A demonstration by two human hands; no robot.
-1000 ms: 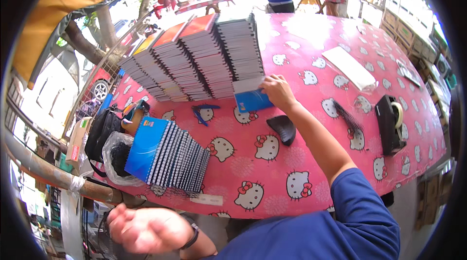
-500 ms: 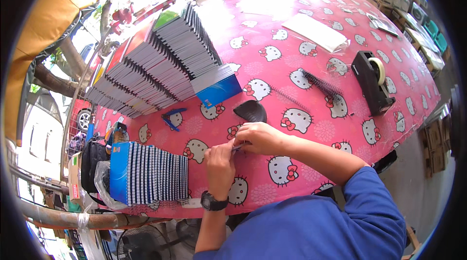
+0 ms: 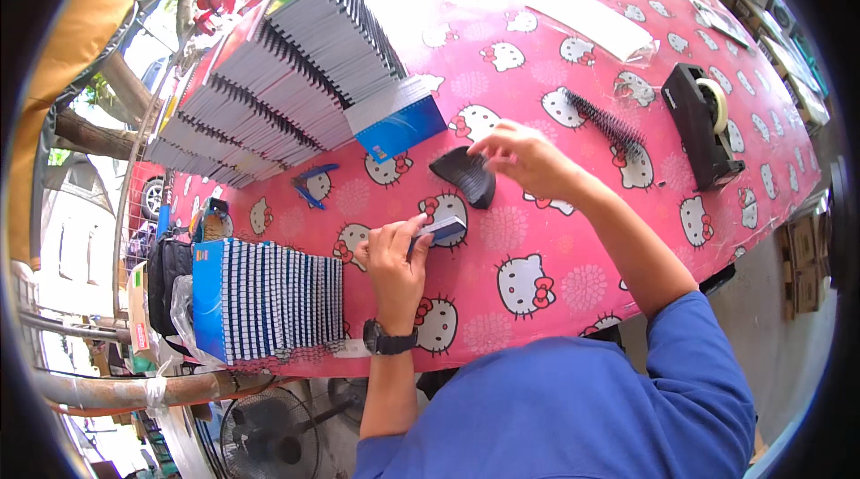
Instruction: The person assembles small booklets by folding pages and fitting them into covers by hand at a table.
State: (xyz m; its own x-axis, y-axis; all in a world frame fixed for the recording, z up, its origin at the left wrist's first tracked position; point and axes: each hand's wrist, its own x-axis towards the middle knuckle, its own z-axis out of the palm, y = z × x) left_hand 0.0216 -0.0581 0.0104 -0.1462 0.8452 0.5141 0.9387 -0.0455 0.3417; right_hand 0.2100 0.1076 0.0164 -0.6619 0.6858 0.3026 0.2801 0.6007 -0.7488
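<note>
Left hand [image 3: 394,255] pinches what seems a grey block [image 3: 446,230]: steady it; right hand [image 3: 528,159] spreads by black curved piece [image 3: 464,176].

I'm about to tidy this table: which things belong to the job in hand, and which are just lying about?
Likely in use:
small grey object, in the left hand
black curved object, beside the right hand
notebook stacks
black coils
blue-handled tool

Seemingly just lying about:
tape dispenser
black bag
fan

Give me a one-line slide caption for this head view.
Left hand holds a small object, right hand beside a curved black object, on a pink table with stacked notebooks.
</note>
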